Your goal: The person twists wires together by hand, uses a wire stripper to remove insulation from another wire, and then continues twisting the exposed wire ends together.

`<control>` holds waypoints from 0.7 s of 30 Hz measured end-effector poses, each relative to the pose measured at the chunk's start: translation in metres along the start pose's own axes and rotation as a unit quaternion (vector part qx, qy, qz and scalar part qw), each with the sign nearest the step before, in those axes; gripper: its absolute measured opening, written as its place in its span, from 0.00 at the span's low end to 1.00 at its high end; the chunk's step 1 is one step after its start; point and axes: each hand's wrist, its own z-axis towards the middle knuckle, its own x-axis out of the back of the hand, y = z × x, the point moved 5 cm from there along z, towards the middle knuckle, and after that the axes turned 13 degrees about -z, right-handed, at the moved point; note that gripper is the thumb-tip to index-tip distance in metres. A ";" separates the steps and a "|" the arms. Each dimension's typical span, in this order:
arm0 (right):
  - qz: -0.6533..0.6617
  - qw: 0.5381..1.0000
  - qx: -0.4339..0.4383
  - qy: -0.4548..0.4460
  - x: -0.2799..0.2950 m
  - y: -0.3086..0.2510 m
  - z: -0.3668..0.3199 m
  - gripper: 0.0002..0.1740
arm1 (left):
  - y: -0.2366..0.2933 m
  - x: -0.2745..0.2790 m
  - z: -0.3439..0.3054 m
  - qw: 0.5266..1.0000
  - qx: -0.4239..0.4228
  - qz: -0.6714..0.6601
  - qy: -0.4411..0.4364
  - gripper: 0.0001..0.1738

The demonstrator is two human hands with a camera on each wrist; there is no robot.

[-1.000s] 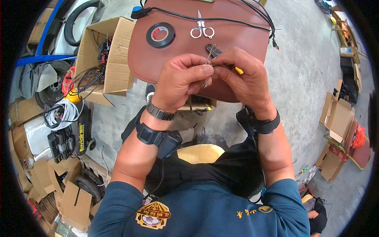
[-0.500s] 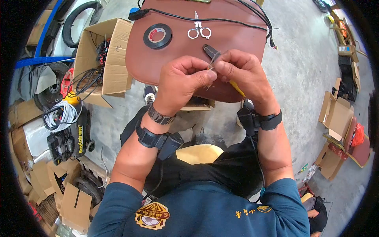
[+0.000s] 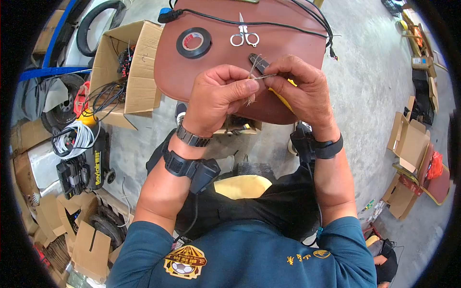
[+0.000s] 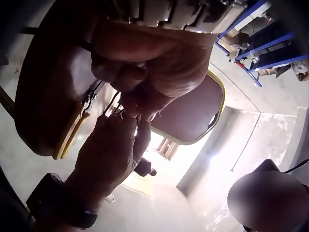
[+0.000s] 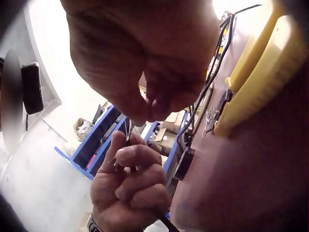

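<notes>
Passage leftward over the seat (image 3: 175, 72) is left open; forward, the way is barred by scissors (image 3: 244, 37) and cable (image 3: 249, 22).

Thin, greyish wire strands (image 3: 262, 77) cross; loose ends splay above the reddish-brown seat (image 3: 297, 48).

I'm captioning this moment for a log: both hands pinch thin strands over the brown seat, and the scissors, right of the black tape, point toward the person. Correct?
Not quite: the head view shows the scissors pointing away from the person. The rest stands: the left hand and right hand pinch thin strands over the brown seat, and the scissors lie right of the black tape.
</notes>
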 end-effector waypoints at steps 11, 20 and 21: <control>-0.017 0.999 0.029 -0.002 0.003 -0.005 0.001 0.08 | -0.001 0.002 0.001 1.000 0.006 -0.006 -0.005 0.07; -0.048 0.998 0.026 0.001 0.005 -0.009 0.000 0.06 | 0.000 -0.002 0.001 1.000 -0.012 0.019 -0.015 0.08; -0.054 0.998 0.021 0.000 0.005 -0.010 0.000 0.06 | 0.002 -0.002 0.000 0.999 -0.027 0.045 -0.011 0.08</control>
